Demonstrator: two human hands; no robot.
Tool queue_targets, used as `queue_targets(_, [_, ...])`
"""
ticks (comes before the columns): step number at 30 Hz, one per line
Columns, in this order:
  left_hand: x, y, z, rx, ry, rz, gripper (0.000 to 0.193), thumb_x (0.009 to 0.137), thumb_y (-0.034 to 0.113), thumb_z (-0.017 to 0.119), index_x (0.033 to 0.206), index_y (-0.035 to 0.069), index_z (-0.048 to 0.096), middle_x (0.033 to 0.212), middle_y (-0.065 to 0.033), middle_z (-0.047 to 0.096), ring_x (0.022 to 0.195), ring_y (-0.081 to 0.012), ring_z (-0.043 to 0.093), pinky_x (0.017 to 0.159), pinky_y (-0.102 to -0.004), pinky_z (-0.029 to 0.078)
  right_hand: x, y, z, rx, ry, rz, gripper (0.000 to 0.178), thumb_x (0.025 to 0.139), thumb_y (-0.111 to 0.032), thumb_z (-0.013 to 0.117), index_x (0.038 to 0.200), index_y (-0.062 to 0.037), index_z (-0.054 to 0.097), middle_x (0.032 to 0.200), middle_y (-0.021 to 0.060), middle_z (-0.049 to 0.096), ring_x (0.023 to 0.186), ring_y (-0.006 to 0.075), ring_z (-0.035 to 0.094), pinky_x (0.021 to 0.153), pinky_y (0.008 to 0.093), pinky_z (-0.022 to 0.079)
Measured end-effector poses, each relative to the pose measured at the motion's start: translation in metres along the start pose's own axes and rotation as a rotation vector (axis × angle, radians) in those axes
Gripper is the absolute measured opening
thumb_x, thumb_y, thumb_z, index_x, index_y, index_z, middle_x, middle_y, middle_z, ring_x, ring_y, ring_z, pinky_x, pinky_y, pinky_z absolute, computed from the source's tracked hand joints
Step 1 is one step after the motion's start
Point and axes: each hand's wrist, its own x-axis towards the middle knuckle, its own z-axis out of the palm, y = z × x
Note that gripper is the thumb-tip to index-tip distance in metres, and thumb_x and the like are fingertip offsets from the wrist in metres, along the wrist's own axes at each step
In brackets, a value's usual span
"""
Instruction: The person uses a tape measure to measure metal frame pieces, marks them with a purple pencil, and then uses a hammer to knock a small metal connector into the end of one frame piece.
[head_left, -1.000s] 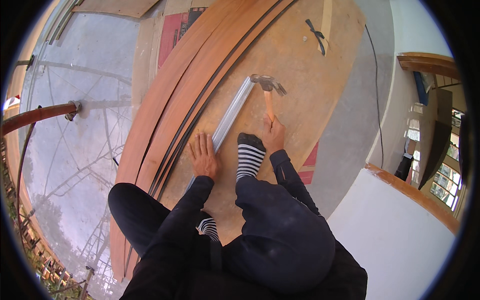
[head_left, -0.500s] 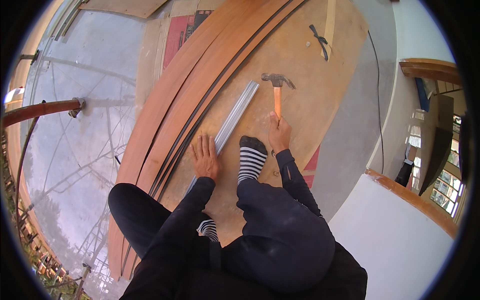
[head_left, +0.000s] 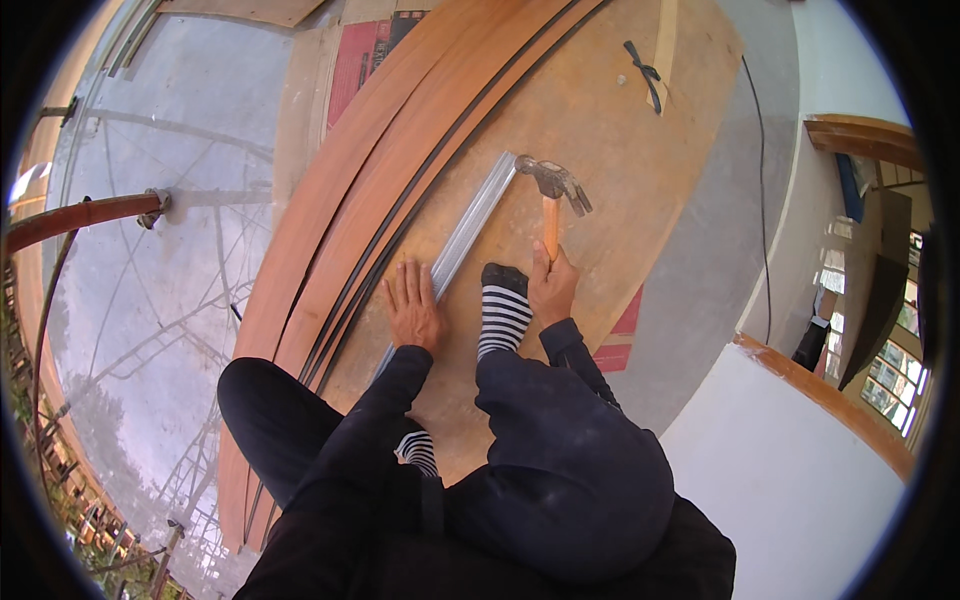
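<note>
My left hand (head_left: 413, 310) lies flat with spread fingers over a long silver metal channel (head_left: 475, 222), pressing it against the brown board (head_left: 640, 180). A claw hammer (head_left: 551, 222) with a wooden handle is gripped in my right hand (head_left: 553, 288). Its steel head is at the channel's far end, the striking face touching or nearly touching the right edge there; I cannot tell which. My foot in a striped sock (head_left: 505, 310) rests on the board between the channel and my right hand.
Long curved-looking reddish-brown planks (head_left: 385, 190) and thin black strips run along the channel's left. A black tie (head_left: 643, 76) and a pale wood strip (head_left: 662, 50) lie at the far right. A dark cable (head_left: 762, 190) follows the right wall. A rusty pipe (head_left: 85, 215) juts in at left.
The hammer has come down and nearer to me, its head now at the channel's far end. My right hand moved slightly nearer with it. My left hand stays on the channel.
</note>
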Motion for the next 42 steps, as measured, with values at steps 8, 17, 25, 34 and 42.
queue_targets(8, [-0.001, -0.010, 0.004, -0.013, 0.052, -0.009, 0.063, 0.093, 0.034, 0.055, 0.145, 0.005, 0.034, 0.154, -0.0158, 0.031, 0.146, -0.0316, 0.023, 0.118, -0.0544, 0.010, -0.002, -0.027, -0.010, 0.047, -0.005, -0.013, 0.035, 0.095, -0.027, 0.059, 0.079, 0.0046, 0.060, 0.064, 0.0265, 0.056, 0.063, 0.0447, 0.060, 0.052, 0.0441, 0.043])
queue_targets(17, [0.002, -0.015, 0.007, 0.021, 0.046, -0.013, 0.062, 0.092, 0.033, 0.056, 0.144, 0.005, 0.035, 0.154, -0.0162, 0.031, 0.146, -0.0317, 0.022, 0.118, -0.0539, 0.010, 0.008, -0.017, 0.003, 0.052, 0.002, 0.012, 0.036, 0.096, -0.026, 0.058, 0.079, 0.0055, 0.061, 0.062, 0.0247, 0.056, 0.057, 0.0402, 0.059, 0.051, 0.0424, 0.043])
queue_targets(25, [-0.002, -0.009, 0.009, -0.029, 0.021, -0.022, 0.062, 0.094, 0.036, 0.052, 0.145, 0.007, 0.033, 0.156, -0.0155, 0.028, 0.146, -0.0307, 0.021, 0.118, -0.0548, 0.010, 0.030, 0.006, 0.007, -0.035, 0.017, 0.064, 0.039, 0.096, -0.029, 0.057, 0.078, 0.0052, 0.060, 0.063, 0.0242, 0.057, 0.058, 0.0391, 0.061, 0.052, 0.0426, 0.043])
queue_targets(34, [0.004, -0.008, 0.009, -0.036, 0.066, -0.009, 0.063, 0.091, 0.032, 0.057, 0.143, 0.004, 0.034, 0.155, -0.0161, 0.029, 0.146, -0.0317, 0.022, 0.118, -0.0542, 0.010, 0.049, 0.004, 0.008, -0.027, -0.022, 0.089, 0.041, 0.096, -0.032, 0.057, 0.079, 0.0060, 0.060, 0.066, 0.0264, 0.058, 0.063, 0.0420, 0.061, 0.055, 0.0449, 0.044])
queue_targets(42, [-0.003, -0.006, 0.005, -0.075, 0.057, -0.001, 0.063, 0.092, 0.030, 0.056, 0.144, 0.004, 0.033, 0.155, -0.0159, 0.028, 0.146, -0.0314, 0.021, 0.118, -0.0536, 0.010, 0.046, 0.011, 0.006, -0.044, -0.009, 0.071, 0.041, 0.096, -0.032, 0.056, 0.079, 0.0057, 0.059, 0.062, 0.0242, 0.056, 0.058, 0.0403, 0.058, 0.054, 0.0448, 0.043])
